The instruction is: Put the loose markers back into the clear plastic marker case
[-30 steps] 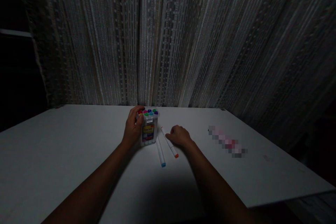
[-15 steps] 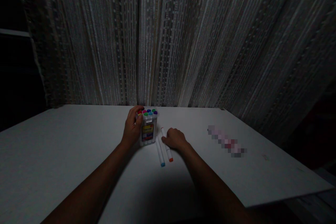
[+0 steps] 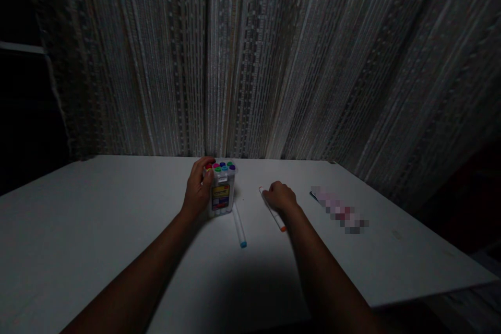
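1. Basically, left hand [image 3: 199, 188] has the clear marker case [image 3: 223, 204]: thumb on the front near the top, other fingers going over the far side, spread about as wide as the case is deep. Case stands upright on the white table [image 3: 133, 193], colored caps [image 3: 222, 167] up.
2. Right hand [image 3: 281, 195] is curled low over the orange-capped marker [image 3: 276, 217], which lies flat on the table right of the case, orange end toward the person. Thumb side at the barrel; fingertips hidden, can't tell if they're pinched shut on it.
3. Orange-capped marker handling: probably light, stiff, smooth plastic; likely rolls or slips if pressed off-center. Best hold: mid-barrel, thumb against fingers.
4. Case handling: looks like thin rigid plastic, heavier than one marker, probably top-heavy enough to tip. Hold it by the upper sides, don't squeeze hard.
5. Blue-capped marker [image 3: 240, 227] lies with its far end by the case's lower right corner, no hand on it; same light, rolly feel expected, take it mid-barrel.
6. Pixelated item [image 3: 338, 211] farther right, can't judge.
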The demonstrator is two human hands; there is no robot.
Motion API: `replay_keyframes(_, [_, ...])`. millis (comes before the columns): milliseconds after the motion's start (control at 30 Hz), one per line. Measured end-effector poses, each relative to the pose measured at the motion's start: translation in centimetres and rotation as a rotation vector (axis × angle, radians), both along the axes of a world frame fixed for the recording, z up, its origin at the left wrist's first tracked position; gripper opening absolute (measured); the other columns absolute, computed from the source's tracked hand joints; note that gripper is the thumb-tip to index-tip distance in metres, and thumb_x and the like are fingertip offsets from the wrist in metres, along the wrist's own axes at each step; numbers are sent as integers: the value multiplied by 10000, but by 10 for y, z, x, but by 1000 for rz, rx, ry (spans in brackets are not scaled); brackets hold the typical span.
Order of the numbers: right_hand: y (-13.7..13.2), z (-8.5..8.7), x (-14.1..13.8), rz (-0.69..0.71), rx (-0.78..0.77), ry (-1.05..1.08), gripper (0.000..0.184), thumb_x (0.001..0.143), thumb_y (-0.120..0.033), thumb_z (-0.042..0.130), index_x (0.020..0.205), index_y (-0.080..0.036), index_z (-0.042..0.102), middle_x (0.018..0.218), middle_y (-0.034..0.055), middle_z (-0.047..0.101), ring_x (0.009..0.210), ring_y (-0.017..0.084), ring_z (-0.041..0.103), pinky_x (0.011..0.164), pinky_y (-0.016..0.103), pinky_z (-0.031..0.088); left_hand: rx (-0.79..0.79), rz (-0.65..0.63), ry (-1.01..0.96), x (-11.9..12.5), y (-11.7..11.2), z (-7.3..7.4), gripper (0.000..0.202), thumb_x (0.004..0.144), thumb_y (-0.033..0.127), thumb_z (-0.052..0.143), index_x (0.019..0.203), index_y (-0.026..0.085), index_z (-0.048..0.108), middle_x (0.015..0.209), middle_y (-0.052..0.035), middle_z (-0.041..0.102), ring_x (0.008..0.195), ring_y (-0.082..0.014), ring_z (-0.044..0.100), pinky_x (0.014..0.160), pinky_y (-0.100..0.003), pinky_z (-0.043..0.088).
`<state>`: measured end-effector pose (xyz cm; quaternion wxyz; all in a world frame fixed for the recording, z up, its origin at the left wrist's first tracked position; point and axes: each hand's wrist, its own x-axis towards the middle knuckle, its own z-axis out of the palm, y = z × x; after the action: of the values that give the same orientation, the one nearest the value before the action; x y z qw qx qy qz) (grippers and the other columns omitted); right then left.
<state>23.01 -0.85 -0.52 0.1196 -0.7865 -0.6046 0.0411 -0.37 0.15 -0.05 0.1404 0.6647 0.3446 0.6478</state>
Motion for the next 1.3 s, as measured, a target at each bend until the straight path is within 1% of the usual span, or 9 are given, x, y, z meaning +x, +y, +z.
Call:
replay_keyframes(133, [-1, 2, 1, -35, -1, -10, 406, 802, -486, 443, 937, -145, 619, 976, 159, 652, 961, 271, 600, 736, 336, 434, -7, -8, -1, 0, 0, 0, 440, 842, 521, 355, 1061, 182, 530, 1082, -84, 536, 1054, -233, 504, 954, -387, 377])
replay_keyframes(300, [-2, 3, 4, -60, -4, -28, 403, 779, -473, 469, 958, -142, 613, 999, 166, 645, 983, 281, 593, 760, 346, 439, -16, -5, 6, 0, 0, -1, 442, 842, 521, 354, 1064, 180, 527, 1100, -86, 530, 1067, -239, 499, 970, -398, 368])
replay_keyframes(433, [-4, 3, -2, -2, -75, -35, 363, 698, -373, 566, 970, -137, 613, 1008, 164, 647, 989, 291, 592, 758, 340, 445, -18, -4, 8, 0, 0, -1, 443, 844, 516, 351, 1069, 177, 526, 1096, -88, 533, 1065, -240, 500, 966, -400, 371])
replay_keyframes(533, [-4, 1, -10, 32, -84, -44, 348, 658, -290, 587, 967, -132, 618, 988, 164, 654, 966, 283, 602, 736, 324, 448, -12, 5, 10, 0, -1, 0, 436, 847, 515, 349, 1067, 184, 529, 1095, -84, 537, 1060, -238, 501, 959, -398, 377])
replay_keyframes(767, [-5, -6, -39, 165, -72, 81, 317, 667, -383, 598, 880, -153, 644, 933, 126, 675, 864, 228, 627, 638, 267, 432, -18, 0, 4, 1, -2, 1, 443, 843, 523, 347, 1062, 182, 526, 1089, -80, 535, 1051, -237, 503, 953, -391, 379])
replay_keyframes(867, [-5, -6, -41, 201, -90, 102, 300, 663, -397, 613, 843, -160, 649, 913, 112, 681, 841, 214, 630, 623, 256, 425, -19, -3, 5, 1, -1, 0, 440, 844, 521, 348, 1060, 181, 524, 1088, -78, 534, 1052, -232, 501, 953, -378, 377])
replay_keyframes(933, [-5, -4, -33, 176, -85, 84, 292, 667, -392, 615, 844, -162, 649, 916, 113, 680, 857, 216, 628, 639, 259, 426, -13, -4, 6, 1, -1, 0, 448, 842, 530, 348, 1061, 181, 524, 1087, -77, 534, 1052, -230, 500, 948, -369, 378])
replay_keyframes(1100, [-2, 2, -9, -7, -10, 11, 279, 744, -348, 521, 921, -164, 635, 972, 131, 666, 939, 240, 612, 712, 296, 433, -17, -1, 5, 0, -1, 0, 456, 837, 544, 352, 1066, 190, 526, 1097, -70, 536, 1059, -228, 500, 954, -364, 376])
replay_keyframes(1300, [-3, 2, -6, -19, -36, -14, 354, 698, -395, 564, 955, -159, 625, 995, 145, 655, 973, 265, 600, 747, 320, 442, -2, 17, 14, 1, -3, 2, 453, 842, 540, 339, 1049, 187, 532, 1077, -76, 538, 1054, -229, 497, 949, -368, 381])
